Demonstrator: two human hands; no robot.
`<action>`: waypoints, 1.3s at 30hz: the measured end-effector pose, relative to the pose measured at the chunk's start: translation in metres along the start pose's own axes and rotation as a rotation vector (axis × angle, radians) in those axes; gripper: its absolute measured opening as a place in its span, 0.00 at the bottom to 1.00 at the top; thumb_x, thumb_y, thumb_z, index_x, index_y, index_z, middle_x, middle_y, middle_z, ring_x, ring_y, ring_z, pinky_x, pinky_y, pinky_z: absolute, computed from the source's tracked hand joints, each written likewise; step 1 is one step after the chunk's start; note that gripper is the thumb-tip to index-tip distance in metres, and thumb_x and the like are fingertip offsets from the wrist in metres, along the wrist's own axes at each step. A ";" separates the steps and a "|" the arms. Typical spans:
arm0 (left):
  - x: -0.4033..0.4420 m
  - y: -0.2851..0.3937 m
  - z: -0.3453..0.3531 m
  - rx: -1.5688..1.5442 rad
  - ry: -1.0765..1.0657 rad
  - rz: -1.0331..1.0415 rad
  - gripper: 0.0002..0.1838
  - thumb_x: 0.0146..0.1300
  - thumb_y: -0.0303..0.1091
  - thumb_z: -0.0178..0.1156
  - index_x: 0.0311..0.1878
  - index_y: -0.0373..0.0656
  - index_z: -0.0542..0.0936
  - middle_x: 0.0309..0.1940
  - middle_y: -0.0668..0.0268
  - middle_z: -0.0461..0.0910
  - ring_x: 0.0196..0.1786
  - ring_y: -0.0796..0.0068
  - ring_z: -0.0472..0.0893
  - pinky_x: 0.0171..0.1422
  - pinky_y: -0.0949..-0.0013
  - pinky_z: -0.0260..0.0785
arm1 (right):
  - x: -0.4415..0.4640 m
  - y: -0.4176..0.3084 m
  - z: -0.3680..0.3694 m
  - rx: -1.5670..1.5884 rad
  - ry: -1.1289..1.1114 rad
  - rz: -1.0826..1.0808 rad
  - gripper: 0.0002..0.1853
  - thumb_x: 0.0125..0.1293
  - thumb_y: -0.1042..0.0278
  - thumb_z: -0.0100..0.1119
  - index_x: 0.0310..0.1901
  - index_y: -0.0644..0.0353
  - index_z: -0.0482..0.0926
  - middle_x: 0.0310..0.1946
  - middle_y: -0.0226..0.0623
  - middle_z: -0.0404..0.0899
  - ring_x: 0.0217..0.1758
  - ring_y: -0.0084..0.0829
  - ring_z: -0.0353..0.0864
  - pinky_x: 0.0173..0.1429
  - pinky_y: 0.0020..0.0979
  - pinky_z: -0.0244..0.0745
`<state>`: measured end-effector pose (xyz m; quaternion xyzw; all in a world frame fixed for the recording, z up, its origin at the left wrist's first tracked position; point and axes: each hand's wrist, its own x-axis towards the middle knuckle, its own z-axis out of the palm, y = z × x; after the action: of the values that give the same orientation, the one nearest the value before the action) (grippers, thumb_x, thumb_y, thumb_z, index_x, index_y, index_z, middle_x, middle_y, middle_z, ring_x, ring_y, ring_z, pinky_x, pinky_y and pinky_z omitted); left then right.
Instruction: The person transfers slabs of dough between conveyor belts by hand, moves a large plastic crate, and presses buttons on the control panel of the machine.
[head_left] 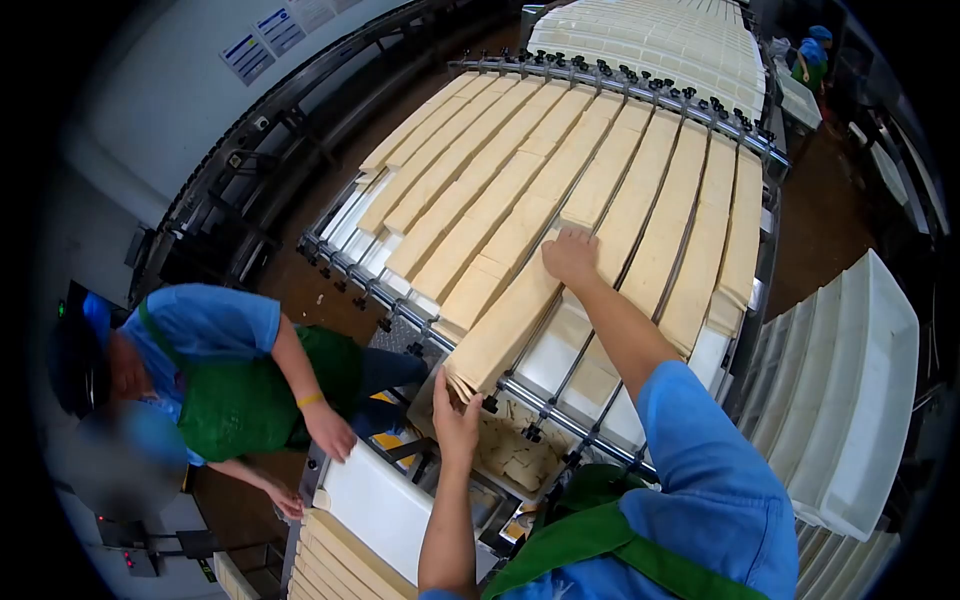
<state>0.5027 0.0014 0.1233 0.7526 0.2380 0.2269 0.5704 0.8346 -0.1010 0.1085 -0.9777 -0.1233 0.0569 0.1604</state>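
Note:
A long cream-coloured layered strip (pixel 505 335), resembling stacked tofu sheets, lies at an angle on the conveyor's near edge. My left hand (pixel 457 425) grips its near end, where thin layers fan apart, with the thumb and fingers around the corner. At the strip's far end, my right hand (pixel 572 257) is closed with curled fingers against it. Part of that grip is hidden under the hand. More strips of the same kind (pixel 540 215) lie in rows beside and beyond, divided by thin rods.
A metal bar with black knobs (pixel 545 408) crosses the near edge. Below it sits a bin of scraps (pixel 515 450). A co-worker in a green apron (pixel 250 400) stands left, beside cut strips (pixel 345 560) on a white surface. Nested white crates (pixel 850 400) stand at right.

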 end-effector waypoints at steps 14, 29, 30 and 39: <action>0.038 -0.018 0.031 0.177 -0.117 0.042 0.37 0.63 0.16 0.52 0.74 0.38 0.50 0.65 0.55 0.66 0.63 0.70 0.71 0.64 0.71 0.65 | -0.097 -0.058 -0.006 0.231 0.076 -0.544 0.17 0.58 0.64 0.53 0.49 0.59 0.76 0.55 0.42 0.71 0.58 0.45 0.68 0.62 0.47 0.57; -0.130 -0.066 -0.011 -0.416 0.278 -0.571 0.35 0.67 0.22 0.51 0.75 0.44 0.51 0.73 0.57 0.54 0.67 0.67 0.66 0.68 0.67 0.60 | -0.168 -0.065 0.049 0.048 0.360 -0.836 0.10 0.59 0.57 0.62 0.38 0.49 0.86 0.70 0.38 0.61 0.67 0.44 0.63 0.64 0.54 0.54; -0.141 -0.069 -0.019 -0.308 0.226 -0.634 0.31 0.68 0.23 0.51 0.73 0.43 0.55 0.71 0.59 0.59 0.64 0.69 0.70 0.67 0.68 0.63 | -0.168 -0.065 0.044 0.011 0.377 -0.759 0.11 0.57 0.57 0.63 0.40 0.46 0.86 0.70 0.39 0.61 0.69 0.45 0.62 0.64 0.57 0.53; -0.282 -0.051 -0.127 -0.252 0.582 -0.371 0.15 0.69 0.26 0.52 0.58 0.36 0.74 0.48 0.63 0.78 0.45 0.78 0.79 0.52 0.76 0.70 | -0.215 -0.095 0.051 0.188 0.325 -0.927 0.15 0.57 0.73 0.55 0.45 0.49 0.83 0.62 0.44 0.70 0.68 0.46 0.62 0.64 0.49 0.55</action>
<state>0.1992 -0.0653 0.0854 0.5244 0.4932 0.3517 0.5984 0.5992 -0.0547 0.1073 -0.7976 -0.5125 -0.1628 0.2734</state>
